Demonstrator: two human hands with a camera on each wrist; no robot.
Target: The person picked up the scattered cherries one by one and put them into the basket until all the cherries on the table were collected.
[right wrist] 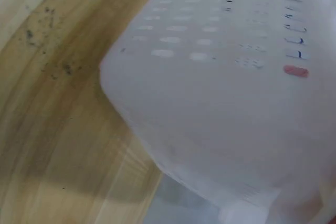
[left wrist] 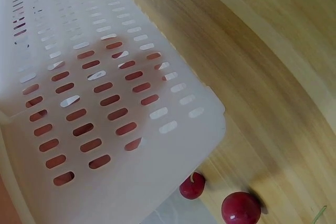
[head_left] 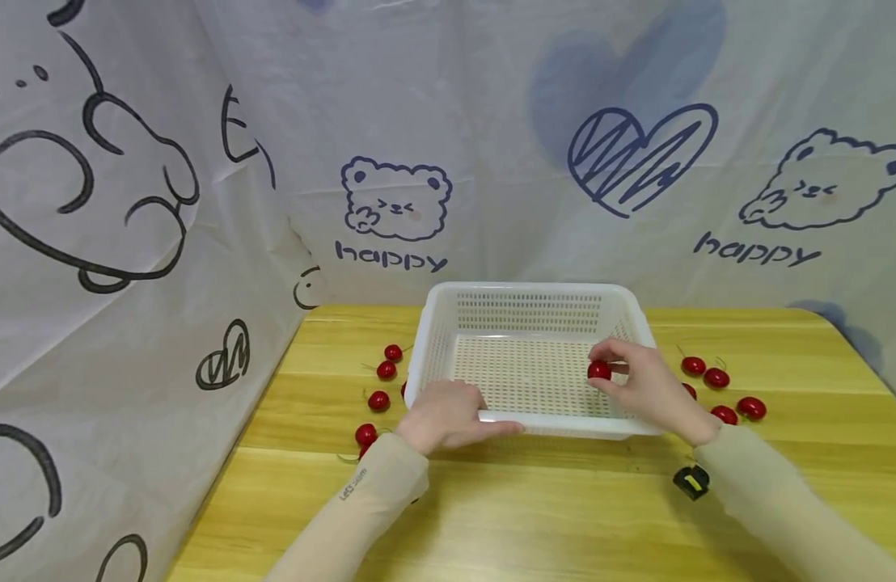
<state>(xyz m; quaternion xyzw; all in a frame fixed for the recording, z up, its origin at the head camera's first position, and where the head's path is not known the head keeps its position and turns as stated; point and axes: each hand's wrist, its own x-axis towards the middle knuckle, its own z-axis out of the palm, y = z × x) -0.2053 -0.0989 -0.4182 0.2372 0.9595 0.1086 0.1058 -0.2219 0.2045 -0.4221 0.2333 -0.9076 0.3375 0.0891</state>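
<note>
A round, glossy red cherry (head_left: 599, 370) is pinched by the right grip (head_left: 648, 390) over the floor of a white, rectangular, slotted plastic basket (head_left: 528, 372); it is judged light, firm, slippery and best held at its sides. No long axis is discerned in it; the basket, rim clasped by the left grip (head_left: 448, 416), is set lengthwise left to right.

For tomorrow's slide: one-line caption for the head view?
Right hand pinches a red cherry over a perforated white basket; left hand grips its near rim.

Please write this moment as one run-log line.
left hand: grips white basket | right hand: pinches red cherry | other cherries: on table
</note>
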